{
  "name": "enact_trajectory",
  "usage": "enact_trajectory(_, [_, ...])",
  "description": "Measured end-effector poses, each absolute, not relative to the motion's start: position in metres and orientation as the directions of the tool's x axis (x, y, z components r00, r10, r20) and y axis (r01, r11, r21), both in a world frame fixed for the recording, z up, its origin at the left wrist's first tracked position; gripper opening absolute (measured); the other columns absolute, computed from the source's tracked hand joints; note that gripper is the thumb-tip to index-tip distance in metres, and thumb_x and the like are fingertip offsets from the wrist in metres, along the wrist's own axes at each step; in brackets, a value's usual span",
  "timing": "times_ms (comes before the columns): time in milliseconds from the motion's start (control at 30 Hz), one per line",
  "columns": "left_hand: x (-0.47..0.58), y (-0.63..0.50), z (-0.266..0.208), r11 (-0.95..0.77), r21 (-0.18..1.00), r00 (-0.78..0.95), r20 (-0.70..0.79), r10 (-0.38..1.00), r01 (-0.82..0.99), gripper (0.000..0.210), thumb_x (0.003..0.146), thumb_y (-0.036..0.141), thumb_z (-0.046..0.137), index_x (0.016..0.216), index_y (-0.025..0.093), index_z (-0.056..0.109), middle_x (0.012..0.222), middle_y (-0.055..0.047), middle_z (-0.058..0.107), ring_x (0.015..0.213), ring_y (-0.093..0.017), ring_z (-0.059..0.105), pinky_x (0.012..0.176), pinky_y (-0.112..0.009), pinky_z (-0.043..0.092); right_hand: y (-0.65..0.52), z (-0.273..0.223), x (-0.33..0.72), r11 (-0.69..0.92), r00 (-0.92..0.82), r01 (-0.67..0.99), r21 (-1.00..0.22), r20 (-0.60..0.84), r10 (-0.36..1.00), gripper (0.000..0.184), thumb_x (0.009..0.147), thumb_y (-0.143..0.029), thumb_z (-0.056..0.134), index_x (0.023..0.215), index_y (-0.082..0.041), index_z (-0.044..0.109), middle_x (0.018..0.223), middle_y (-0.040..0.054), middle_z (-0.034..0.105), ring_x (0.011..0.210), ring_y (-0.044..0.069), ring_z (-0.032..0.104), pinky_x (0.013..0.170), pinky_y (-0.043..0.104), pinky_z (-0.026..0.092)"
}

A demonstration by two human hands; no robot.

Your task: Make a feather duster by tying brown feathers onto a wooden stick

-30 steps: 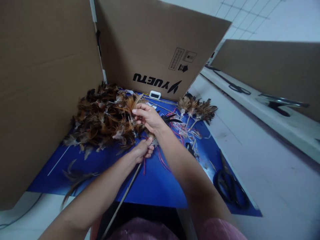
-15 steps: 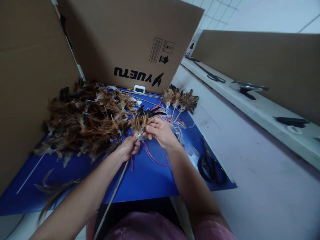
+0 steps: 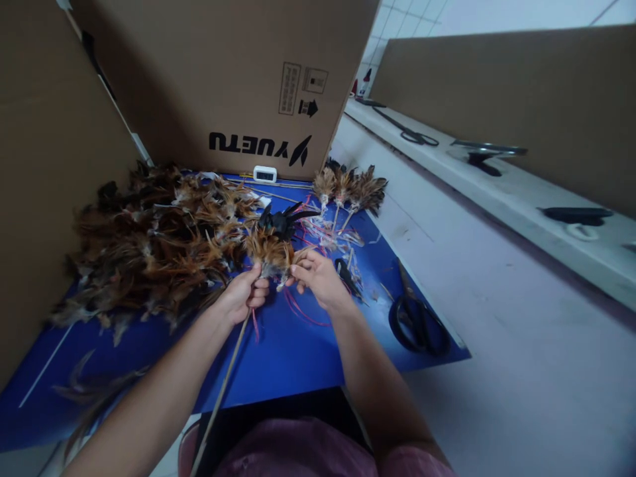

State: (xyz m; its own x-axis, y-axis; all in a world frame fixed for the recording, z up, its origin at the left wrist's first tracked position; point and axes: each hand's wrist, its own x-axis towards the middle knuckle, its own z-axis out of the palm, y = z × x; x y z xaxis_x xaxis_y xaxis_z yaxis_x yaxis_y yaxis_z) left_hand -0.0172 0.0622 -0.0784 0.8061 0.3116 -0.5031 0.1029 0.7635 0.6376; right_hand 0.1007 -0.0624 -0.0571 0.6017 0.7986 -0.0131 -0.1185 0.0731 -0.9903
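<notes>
My left hand is closed around the upper part of a thin stick that slants down toward my lap. Brown feathers fan out above that fist, with glossy black feathers behind them; together they look like the head of a feather duster. At the right side of this head, my right hand pinches brown feathers by their pale quill end between thumb and fingers. Pink string hangs below the feathers and curves over the blue table surface. Fingers hide where the feathers meet the stick.
A big heap of brown feather bunches covers the left. Finished-looking feather bundles on sticks lie at back right. Black-handled scissors rest near the right edge. A small digital clock stands before a tall cardboard panel.
My right hand has drawn slightly away from my left, and the feather head shows wider between them. The view has shifted a little; dark feathers now show right of my right hand.
</notes>
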Motion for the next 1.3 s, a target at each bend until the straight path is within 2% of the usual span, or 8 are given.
enact_trajectory(167, [-0.017,0.062,-0.076,0.777,0.618,0.811,-0.512,0.283,0.119,0.030,0.095,0.033,0.040,0.070,0.016,0.040,0.053,0.007,0.032,0.034,-0.002,0.021,0.029,-0.012,0.015,-0.054,-0.071,0.096,0.068,0.642,-0.126,-0.990,-0.029,0.766,0.023,0.066,-0.028,0.068,0.079,-0.017,0.053,0.062,-0.0047,0.057,0.052,0.013,0.064,0.035,0.016,0.042])
enact_trajectory(333, [-0.017,0.060,-0.073,0.772,0.618,0.839,-0.492,0.231,0.150,0.031,0.096,0.033,0.036,0.082,0.010,0.052,0.055,0.007,0.029,0.035,-0.002,0.019,0.029,-0.011,0.015,-0.047,-0.078,0.094,0.096,0.683,-0.087,-0.992,0.011,0.730,0.020,0.065,-0.025,0.067,0.078,-0.017,0.053,0.064,-0.0045,0.057,0.052,0.012,0.064,0.036,0.016,0.043])
enact_trajectory(600, [-0.018,0.060,-0.077,0.772,0.613,0.861,-0.473,0.188,0.169,0.028,0.094,0.034,0.041,0.088,0.010,0.054,0.057,0.007,0.028,0.037,-0.002,0.020,0.030,-0.010,0.015,-0.046,-0.078,0.094,0.144,0.716,-0.150,-0.978,-0.007,0.698,0.026,0.064,-0.025,0.068,0.083,-0.018,0.052,0.064,-0.0057,0.057,0.053,0.011,0.063,0.038,0.016,0.045])
enact_trajectory(933, [-0.020,0.059,-0.079,0.751,0.620,0.866,-0.480,0.136,0.226,0.029,0.094,0.035,0.041,0.092,0.009,0.054,0.058,0.007,0.030,0.038,-0.001,0.018,0.031,-0.010,0.014,-0.042,-0.081,0.090,0.133,0.739,-0.223,-0.966,-0.078,0.669,0.023,0.061,-0.023,0.066,0.079,-0.018,0.052,0.063,-0.0050,0.058,0.048,0.011,0.060,0.043,0.022,0.051])
enact_trajectory(1100, [-0.020,0.058,-0.080,0.727,0.645,0.856,-0.492,0.159,0.235,0.028,0.093,0.037,0.045,0.092,0.010,0.053,0.058,0.007,0.030,0.038,-0.002,0.018,0.031,-0.010,0.013,-0.040,-0.085,0.090,0.096,0.743,-0.130,-0.987,-0.033,0.669,0.018,0.063,-0.023,0.064,0.076,-0.018,0.053,0.063,-0.0033,0.061,0.052,0.012,0.059,0.042,0.020,0.045])
enact_trajectory(1233, [-0.020,0.058,-0.079,0.731,0.643,0.844,-0.505,0.184,0.226,0.024,0.092,0.035,0.045,0.081,0.014,0.046,0.058,0.007,0.031,0.038,-0.002,0.021,0.031,-0.010,0.013,-0.039,-0.088,0.092,0.083,0.766,0.015,-0.996,0.065,0.640,0.015,0.063,-0.022,0.065,0.074,-0.017,0.056,0.066,-0.0019,0.064,0.059,0.011,0.059,0.058,0.023,0.047])
enact_trajectory(1300, [-0.020,0.058,-0.079,0.732,0.637,0.842,-0.513,0.168,0.241,0.024,0.093,0.035,0.044,0.080,0.015,0.045,0.058,0.007,0.031,0.038,-0.002,0.021,0.031,-0.010,0.013,-0.039,-0.090,0.093,0.085,0.775,0.037,-0.996,0.082,0.626,0.015,0.063,-0.023,0.066,0.074,-0.017,0.057,0.066,-0.0016,0.064,0.060,0.012,0.058,0.061,0.024,0.046])
